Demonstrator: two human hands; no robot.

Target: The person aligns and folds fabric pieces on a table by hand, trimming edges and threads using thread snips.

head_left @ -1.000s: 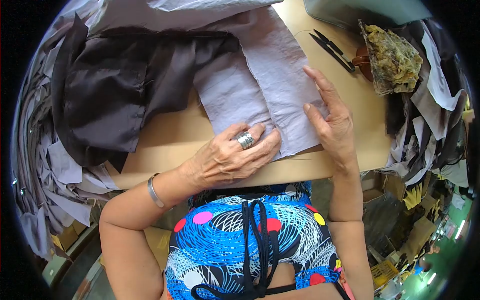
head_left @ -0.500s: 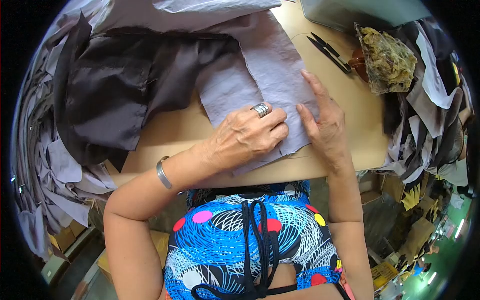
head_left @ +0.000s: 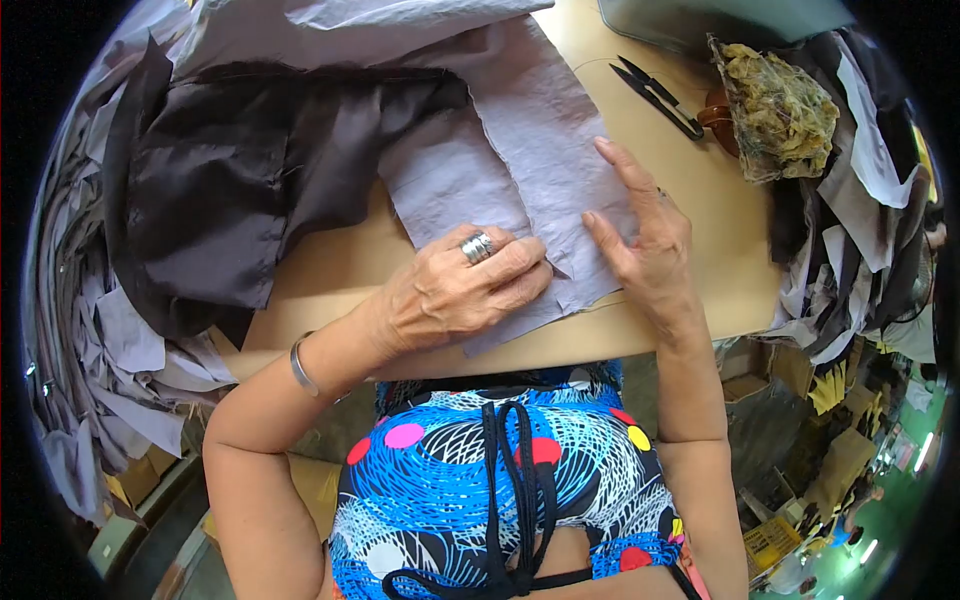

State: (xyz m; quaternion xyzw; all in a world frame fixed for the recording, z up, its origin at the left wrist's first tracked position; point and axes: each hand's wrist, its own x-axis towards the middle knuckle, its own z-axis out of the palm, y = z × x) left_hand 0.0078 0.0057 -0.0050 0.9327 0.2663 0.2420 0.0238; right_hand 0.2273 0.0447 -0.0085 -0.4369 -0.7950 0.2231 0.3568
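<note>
A pale grey-purple piece of fabric [head_left: 560,130] lies on the table in front of me, with a seam or overlapped edge running down its middle. My left hand [head_left: 465,285], with a wide silver ring, is closed at the lower end of that edge. Its curled fingers pinch the cloth, and a small pointed fold stands up beside the fingertips. My right hand [head_left: 645,235] rests on the fabric's right edge, thumb and forefinger spread apart. Dark, shiny fabric [head_left: 210,190] joins the pale piece at the upper left.
Black thread snips [head_left: 660,100] lie at the upper right, beside a clear bag of yellowish material [head_left: 780,115] and a brown object [head_left: 718,122]. Piles of cloth pieces hang at the left [head_left: 80,300] and right [head_left: 850,220] of the wooden table [head_left: 735,290].
My left hand has shifted left and slightly down, uncovering the small fold at the seam. My right hand stays almost in place. The fabric has slid slightly left.
</note>
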